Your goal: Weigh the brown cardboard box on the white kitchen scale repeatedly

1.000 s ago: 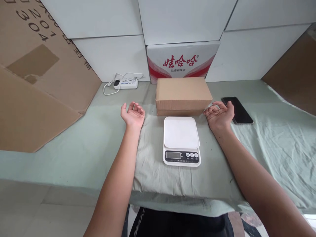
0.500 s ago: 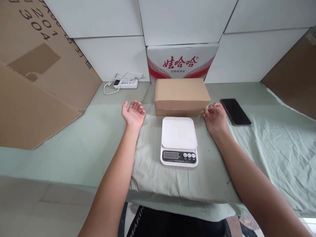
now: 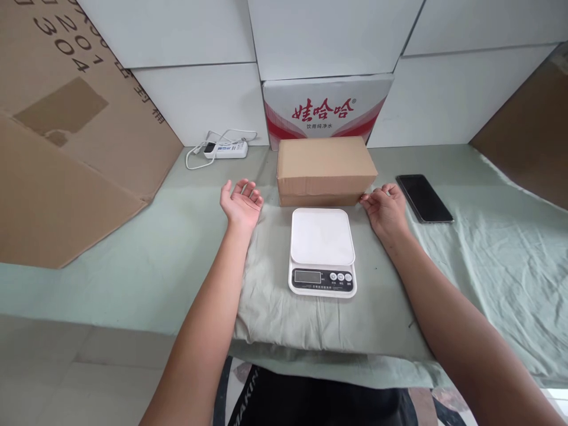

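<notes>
While both arms stretch out over the counter (image 3: 133, 260), which is draped in a pale green cloth, the left hand (image 3: 241, 204) lies palm up with its fingers loosely spread, its grip wide open and empty, a short way left of the cardboard box (image 3: 325, 168) and apart from it. The right hand (image 3: 386, 207) sits at the box's near right corner with the fingers half curled; its fingertips look to be just touching the corner, though the grip has hold of nothing. With one hand on each side, the two hands flank the box, a stance that would suit taking it by its ends. The box lies flat and closed at the far edge of a folded pad of cloth, just beyond the white scale (image 3: 322, 251), whose weighing plate is bare and whose display faces the person. A dark phone (image 3: 425, 198) lies face up to the right of the right hand, near but not touching it. Farther off, a white power strip (image 3: 225, 149) with its cord rests by the wall, and a red-and-white printed carton (image 3: 327, 106) stands behind the box.
</notes>
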`<state>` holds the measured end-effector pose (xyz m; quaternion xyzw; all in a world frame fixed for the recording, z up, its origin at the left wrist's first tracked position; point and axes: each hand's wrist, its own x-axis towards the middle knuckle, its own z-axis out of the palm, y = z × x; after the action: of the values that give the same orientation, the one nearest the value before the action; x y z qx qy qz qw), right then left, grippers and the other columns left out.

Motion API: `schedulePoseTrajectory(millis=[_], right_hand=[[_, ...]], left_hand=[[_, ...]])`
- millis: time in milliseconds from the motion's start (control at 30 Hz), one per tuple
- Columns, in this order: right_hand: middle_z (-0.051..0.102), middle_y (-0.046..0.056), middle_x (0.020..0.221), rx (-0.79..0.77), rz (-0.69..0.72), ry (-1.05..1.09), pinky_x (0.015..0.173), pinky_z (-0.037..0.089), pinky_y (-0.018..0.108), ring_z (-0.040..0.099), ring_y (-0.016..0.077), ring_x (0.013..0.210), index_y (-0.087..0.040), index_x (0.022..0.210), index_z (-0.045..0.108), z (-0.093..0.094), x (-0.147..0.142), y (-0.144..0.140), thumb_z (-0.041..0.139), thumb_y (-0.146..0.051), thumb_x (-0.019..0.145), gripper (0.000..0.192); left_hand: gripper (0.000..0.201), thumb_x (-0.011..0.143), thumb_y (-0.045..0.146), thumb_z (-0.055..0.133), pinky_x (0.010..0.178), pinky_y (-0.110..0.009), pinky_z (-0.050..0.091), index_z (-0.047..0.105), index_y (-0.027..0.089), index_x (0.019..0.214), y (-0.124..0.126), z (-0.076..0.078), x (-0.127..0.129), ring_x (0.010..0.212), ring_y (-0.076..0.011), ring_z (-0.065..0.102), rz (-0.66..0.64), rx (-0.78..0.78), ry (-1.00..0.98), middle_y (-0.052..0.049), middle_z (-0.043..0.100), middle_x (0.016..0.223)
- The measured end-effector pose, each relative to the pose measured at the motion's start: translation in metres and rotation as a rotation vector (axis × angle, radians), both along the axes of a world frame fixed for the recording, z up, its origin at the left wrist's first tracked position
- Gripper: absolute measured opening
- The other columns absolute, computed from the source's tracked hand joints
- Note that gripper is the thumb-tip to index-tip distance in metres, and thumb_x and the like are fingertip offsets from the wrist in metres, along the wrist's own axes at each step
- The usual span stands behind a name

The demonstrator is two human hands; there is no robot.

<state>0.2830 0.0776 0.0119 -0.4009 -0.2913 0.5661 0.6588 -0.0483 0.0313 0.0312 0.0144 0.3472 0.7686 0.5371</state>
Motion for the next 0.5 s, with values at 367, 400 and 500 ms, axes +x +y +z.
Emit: schedulePoseTrajectory(millis=[367, 400, 500], right_hand=[[0.072, -0.008, 0.079, 0.129, -0.194, -0.133, 0.074, 0.062, 0.018, 0.076, 0.0113, 0.079, -0.031, 0.099, 0.061, -0.01, 0.0, 0.002, 0.079, -0.028, 0.076, 0.029], [0.077, -0.005, 0.091, 0.15, -0.144, -0.164, 0.079, 0.064, 0.02, 0.079, 0.0122, 0.088, -0.032, 0.104, 0.064, -0.012, -0.002, 0.002, 0.081, -0.038, 0.081, 0.029], [0.08, 0.001, 0.137, 0.31, 0.044, -0.379, 0.1, 0.07, 0.036, 0.08, 0.0224, 0.129, -0.038, 0.123, 0.069, -0.023, -0.005, 0.005, 0.076, -0.071, 0.092, 0.045]], left_hand=[[0.018, 0.1, 0.041, 0.08, 0.101, -0.029, 0.063, 0.085, 0.024, 0.105, 0.008, -0.024, 0.024, 0.137, -0.0273, 0.081, -0.112, 0.166, 0.445, -0.013, 0.089, 0.134], [0.019, 0.098, 0.041, 0.084, 0.109, -0.031, 0.062, 0.086, 0.025, 0.108, 0.008, -0.028, 0.027, 0.147, -0.0289, 0.077, -0.155, 0.182, 0.477, -0.012, 0.087, 0.14], [0.029, 0.095, 0.047, 0.091, 0.126, -0.038, 0.057, 0.087, 0.025, 0.114, 0.008, -0.037, 0.035, 0.161, -0.0335, 0.068, -0.281, 0.242, 0.546, -0.013, 0.085, 0.149]])
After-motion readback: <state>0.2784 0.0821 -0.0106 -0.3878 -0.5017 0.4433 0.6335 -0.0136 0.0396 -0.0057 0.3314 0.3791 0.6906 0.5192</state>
